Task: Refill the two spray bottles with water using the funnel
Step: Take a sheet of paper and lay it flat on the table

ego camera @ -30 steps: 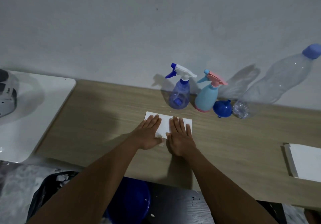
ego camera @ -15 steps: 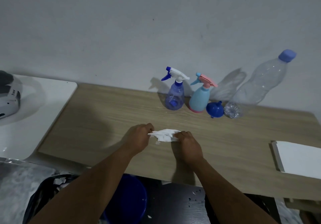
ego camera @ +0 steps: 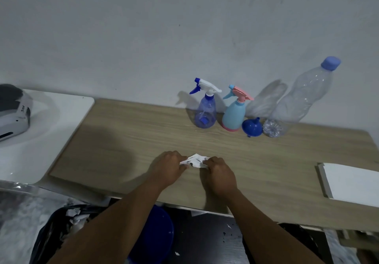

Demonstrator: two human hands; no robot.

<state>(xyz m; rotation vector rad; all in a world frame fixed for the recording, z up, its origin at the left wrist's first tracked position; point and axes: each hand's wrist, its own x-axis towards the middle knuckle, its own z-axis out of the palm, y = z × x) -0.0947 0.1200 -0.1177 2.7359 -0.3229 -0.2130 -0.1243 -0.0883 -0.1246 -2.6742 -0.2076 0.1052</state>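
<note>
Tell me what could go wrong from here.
The funnel, the tall water bottle, the clear blue spray bottle and the light blue spray bottle crowd together by the wall; reaching for one may topple another.
The left hand and right hand both grip the crumpled tissue; it may hamper unscrewing.

left hand (ego camera: 168, 168) + right hand (ego camera: 219, 174): pinch crumpled tissue (ego camera: 194, 161) on table (ego camera: 123, 140) | spray bottles: clear (ego camera: 205, 111), light blue (ego camera: 234, 114), upright by wall | funnel (ego camera: 251, 127) touches water bottle (ego camera: 297, 104)
</note>
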